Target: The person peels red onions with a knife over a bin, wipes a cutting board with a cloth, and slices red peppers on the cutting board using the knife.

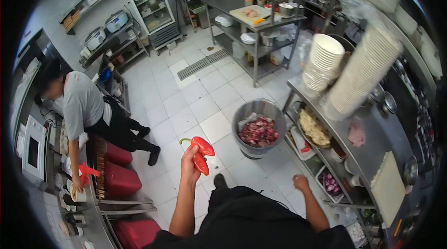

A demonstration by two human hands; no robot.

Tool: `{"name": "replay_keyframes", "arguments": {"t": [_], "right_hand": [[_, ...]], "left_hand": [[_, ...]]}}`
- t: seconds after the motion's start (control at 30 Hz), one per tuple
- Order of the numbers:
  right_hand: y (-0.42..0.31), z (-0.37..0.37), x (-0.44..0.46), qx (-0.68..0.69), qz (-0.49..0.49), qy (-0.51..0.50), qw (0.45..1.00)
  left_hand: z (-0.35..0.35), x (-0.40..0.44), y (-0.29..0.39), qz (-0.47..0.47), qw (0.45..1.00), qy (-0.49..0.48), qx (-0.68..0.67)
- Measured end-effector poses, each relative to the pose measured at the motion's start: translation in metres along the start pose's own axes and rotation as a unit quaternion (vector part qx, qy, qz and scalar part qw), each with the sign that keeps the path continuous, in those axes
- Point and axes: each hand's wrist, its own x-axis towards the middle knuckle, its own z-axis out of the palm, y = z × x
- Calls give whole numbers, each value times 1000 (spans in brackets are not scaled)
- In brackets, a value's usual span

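Two red peppers are held up in my left hand, in front of the tiled floor. The upper red pepper has a curved green stem pointing left; the lower red pepper hangs beneath it. My right hand is low on the right with its fingers curled, and whether it holds anything is too small to tell. It is nearest to the lower shelf, where a white tray of purple onions sits.
A lined bin of red and purple scraps stands ahead. On the right, a steel counter carries stacked white containers and a cutting board. A co-worker leans over the left counter. A steel table stands farther back.
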Motion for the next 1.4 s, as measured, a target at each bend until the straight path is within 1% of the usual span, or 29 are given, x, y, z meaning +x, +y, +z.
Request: {"name": "replay_keyframes", "arguments": {"t": [0.07, 0.13, 0.17, 0.27, 0.3, 0.4, 0.53, 0.57, 0.67, 0.73, 0.77, 0.83, 0.87, 0.93, 1.0, 1.07, 1.13, 1.2, 1.27, 1.3, 1.4], "right_hand": [[-62, -8, 50, 27, -75, 47, 996], [-138, -9, 83, 98, -53, 20, 994], [-173, -13, 96, 134, -44, 9, 990], [-255, -7, 104, 188, -18, -22, 982], [-274, -2, 106, 181, 0, -34, 983], [-296, 31, 116, 197, 48, -100, 974], [-307, 61, 141, 245, 73, -140, 957], [-326, 55, 147, 242, 85, -145, 956], [-356, 53, 209, 249, 112, -140, 952], [-355, 61, 286, 143, -34, -120, 982], [-369, 63, 314, 174, -31, -96, 980], [-413, 50, 388, 177, -37, -46, 983], [-440, 43, 420, 150, -40, -23, 988], [-519, 6, 465, 149, -70, -20, 986], [-590, -29, 504, 119, -127, -24, 984], [-656, -61, 540, 105, -156, -29, 982], [-705, -81, 584, 97, -171, -30, 980], [-743, -99, 628, 109, -163, -23, 980], [-766, -108, 681, 97, -190, 48, 976], [-779, -117, 701, 108, -181, 67, 975], [-808, -150, 748, 127, -135, 133, 974]], "left_hand": [[-32, 18, 28, 26, 1000, 14, -2], [-60, 33, 56, 40, 999, 34, -1], [-74, 45, 69, 32, 999, 36, -17], [-101, 85, 106, 13, 995, 53, -86], [-104, 99, 123, 14, 995, 37, -88], [-103, 136, 165, 47, 994, 6, -95], [-86, 196, 199, 71, 992, 4, -105], [-84, 216, 206, 72, 992, 1, -103], [-75, 277, 223, 78, 993, 13, -93], [-76, 319, 234, 86, 993, 34, -78], [-87, 344, 236, 88, 992, 47, -75], [-88, 378, 254, 108, 988, 70, -81], [-91, 395, 262, 117, 986, 81, -86], [-93, 426, 279, 144, 976, 133, -97], [-101, 454, 293, 149, 978, 127, -77], [-104, 485, 298, 160, 969, 171, -83], [-107, 521, 302, 156, 967, 180, -86], [-111, 565, 303, 149, 967, 187, -85], [-110, 611, 310, 135, 967, 198, -89], [-103, 638, 317, 135, 967, 203, -73], [-84, 729, 338, 130, 979, 155, -36]]}}
